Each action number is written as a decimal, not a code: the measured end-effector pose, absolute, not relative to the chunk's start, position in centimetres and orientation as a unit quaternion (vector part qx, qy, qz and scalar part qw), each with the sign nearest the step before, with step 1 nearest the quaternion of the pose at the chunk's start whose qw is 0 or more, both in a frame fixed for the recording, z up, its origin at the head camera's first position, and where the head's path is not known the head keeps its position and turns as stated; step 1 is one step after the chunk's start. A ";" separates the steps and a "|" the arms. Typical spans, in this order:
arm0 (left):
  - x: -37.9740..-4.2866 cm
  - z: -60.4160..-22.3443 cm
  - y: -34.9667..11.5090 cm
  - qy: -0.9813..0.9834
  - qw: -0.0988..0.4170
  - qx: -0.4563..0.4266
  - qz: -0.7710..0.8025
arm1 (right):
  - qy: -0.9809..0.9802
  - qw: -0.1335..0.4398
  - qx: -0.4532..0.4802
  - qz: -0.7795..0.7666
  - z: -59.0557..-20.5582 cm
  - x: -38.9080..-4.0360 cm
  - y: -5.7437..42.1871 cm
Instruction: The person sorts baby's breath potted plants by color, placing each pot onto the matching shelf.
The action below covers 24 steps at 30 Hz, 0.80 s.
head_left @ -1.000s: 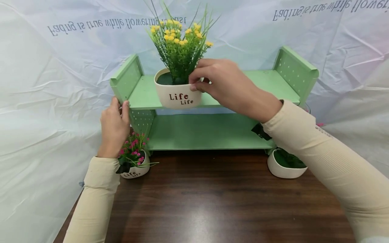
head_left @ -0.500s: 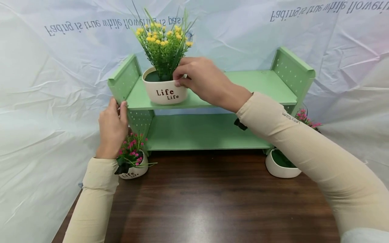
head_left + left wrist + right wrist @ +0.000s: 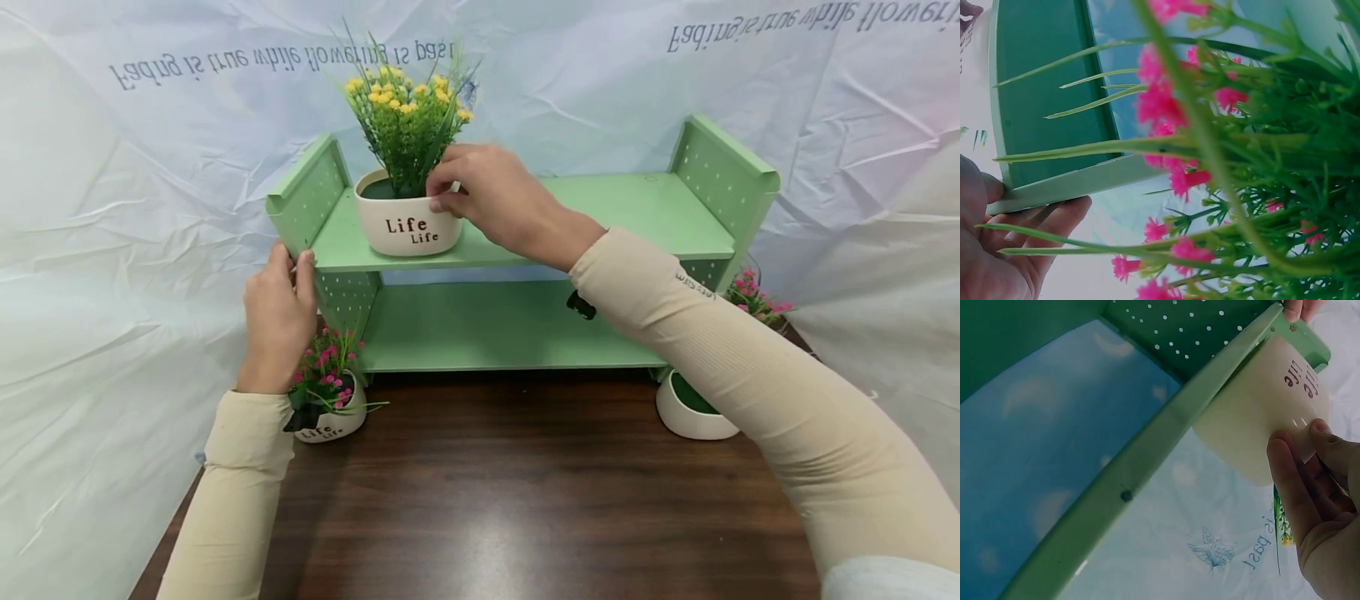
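With right hand [image 3: 491, 200], pinching yellow-flowered pot [image 3: 405, 237]; with left hand [image 3: 277, 321], gripping green shelf [image 3: 607, 208].
Apparently set on top, not yet released; with two pots [image 3: 692, 423] on table [image 3: 480, 483].

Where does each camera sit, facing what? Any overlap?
Head: worn on the head, looks forward and down at green shelf; left hand, right hand and sleeves show.
Left wrist: on that wrist, looks past pink flowers to the shelf; mainly left hand shows.
Right wrist: on that wrist, looks at the white pot; right hand and left fingers show.
Head and right wrist share that pot.
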<state>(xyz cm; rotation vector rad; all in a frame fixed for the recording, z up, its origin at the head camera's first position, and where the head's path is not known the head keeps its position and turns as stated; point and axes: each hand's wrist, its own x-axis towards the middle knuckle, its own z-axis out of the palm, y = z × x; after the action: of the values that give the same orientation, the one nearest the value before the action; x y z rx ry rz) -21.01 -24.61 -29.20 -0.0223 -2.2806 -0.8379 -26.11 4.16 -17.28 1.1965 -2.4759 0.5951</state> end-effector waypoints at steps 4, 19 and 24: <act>-21.0 -29.3 -24.6 -0.880 0.349 -0.009 -0.323 | -0.869 0.164 0.415 0.215 -17.3 -26.6 4.2; -20.9 -29.3 -24.5 -0.879 0.359 -0.014 -0.315 | -0.868 0.149 0.420 0.221 -17.7 -26.5 4.0; -20.9 -29.4 -24.5 -0.880 0.357 -0.013 -0.314 | -0.860 0.159 0.435 0.213 -18.1 -26.1 4.6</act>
<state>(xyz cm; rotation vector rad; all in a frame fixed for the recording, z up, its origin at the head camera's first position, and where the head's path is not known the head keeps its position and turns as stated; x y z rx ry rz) -20.86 -24.47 -29.40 -0.0348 -2.2718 -0.8096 -26.07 4.60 -18.10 1.2439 -2.4588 0.6096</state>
